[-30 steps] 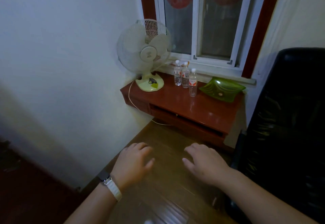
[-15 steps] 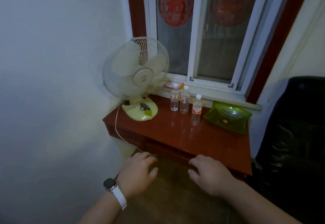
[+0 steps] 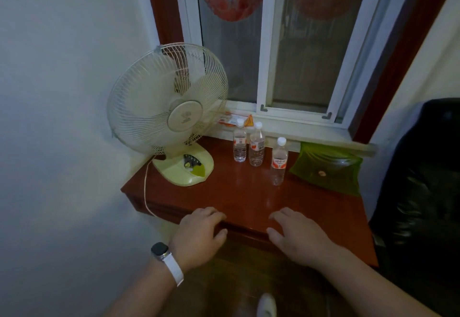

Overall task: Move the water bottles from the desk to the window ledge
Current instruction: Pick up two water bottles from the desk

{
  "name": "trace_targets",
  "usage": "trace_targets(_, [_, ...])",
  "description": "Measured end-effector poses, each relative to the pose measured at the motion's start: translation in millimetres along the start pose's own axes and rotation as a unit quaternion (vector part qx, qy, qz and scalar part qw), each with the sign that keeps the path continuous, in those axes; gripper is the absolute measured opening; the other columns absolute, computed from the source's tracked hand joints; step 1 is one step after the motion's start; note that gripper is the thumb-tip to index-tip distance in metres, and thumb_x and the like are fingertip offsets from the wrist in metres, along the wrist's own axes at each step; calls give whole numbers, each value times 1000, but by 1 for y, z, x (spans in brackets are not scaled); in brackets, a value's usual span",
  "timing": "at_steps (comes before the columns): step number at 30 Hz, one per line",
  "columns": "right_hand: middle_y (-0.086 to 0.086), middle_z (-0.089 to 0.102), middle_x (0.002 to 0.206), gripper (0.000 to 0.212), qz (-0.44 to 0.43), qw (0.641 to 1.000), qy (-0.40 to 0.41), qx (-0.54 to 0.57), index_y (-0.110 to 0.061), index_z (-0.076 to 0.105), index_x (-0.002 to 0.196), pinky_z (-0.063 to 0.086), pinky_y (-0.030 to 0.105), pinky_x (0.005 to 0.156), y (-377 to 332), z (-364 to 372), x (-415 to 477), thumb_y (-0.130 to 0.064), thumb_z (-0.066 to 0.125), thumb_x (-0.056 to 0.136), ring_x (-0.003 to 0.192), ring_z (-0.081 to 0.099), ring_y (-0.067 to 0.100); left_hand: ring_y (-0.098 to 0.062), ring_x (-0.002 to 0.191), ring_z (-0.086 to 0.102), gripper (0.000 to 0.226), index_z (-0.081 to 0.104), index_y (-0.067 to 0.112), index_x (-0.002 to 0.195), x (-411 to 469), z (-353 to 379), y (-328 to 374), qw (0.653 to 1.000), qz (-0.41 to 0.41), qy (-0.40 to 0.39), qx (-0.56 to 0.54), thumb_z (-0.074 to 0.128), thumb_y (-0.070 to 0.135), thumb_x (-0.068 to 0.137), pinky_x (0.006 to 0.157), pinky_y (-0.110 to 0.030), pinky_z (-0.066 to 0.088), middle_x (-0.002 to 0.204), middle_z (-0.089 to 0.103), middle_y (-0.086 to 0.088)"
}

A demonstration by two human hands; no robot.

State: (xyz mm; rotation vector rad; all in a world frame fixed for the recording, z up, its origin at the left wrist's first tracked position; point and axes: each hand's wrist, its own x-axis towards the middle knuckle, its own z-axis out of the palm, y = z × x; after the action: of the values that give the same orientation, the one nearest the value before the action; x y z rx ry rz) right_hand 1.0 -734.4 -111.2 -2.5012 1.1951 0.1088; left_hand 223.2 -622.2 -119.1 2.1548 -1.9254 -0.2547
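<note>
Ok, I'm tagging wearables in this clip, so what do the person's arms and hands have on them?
The left hand and right hand are both bare, without gloves or visible rings, and no sleeves show on either forearm. The left wrist carries a smartwatch with a dark rounded-square face on a white strap. The right wrist has nothing on it.

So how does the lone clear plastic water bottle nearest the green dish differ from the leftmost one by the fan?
The lone clear plastic water bottle stands apart from the others, nearer the desk's front and the green glass dish. The leftmost clear plastic water bottle stands close beside a third bottle, nearer the cream table fan. Both are upright, white-capped and red-labelled.
</note>
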Motion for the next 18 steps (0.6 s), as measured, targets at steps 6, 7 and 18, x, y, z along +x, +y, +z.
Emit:
trace_targets(6, [-6,51,135,49,-9,999,-36,34,-27,46,141,42,35,102,30,14,81,-50,39,99,122,49,16,-5,122,45,43,50,35,136,74,27,-24,997,6,-73,12,43,48,96,102,-27,39,137,50,16])
trace_targets(7, [-7,52,134,49,-6,998,-43,44,-27,46,141,42,34,103,36,12,94,-50,40,99,122,50,15,-6,122,46,43,49,35,137,90,30,-28,997,3,-81,13,43,48,96,102,-28,39,137,50,16])
trace_targets(18, [-3,62,112,32,82,983,8,161,-27,59,110,49,38,90,116,-23,207,-45,49,85,105,61,18,-13,119,54,49,50,30,134,255,60,-35,995,-31,-89,-13,51,46,88,98,-31,45,131,52,10])
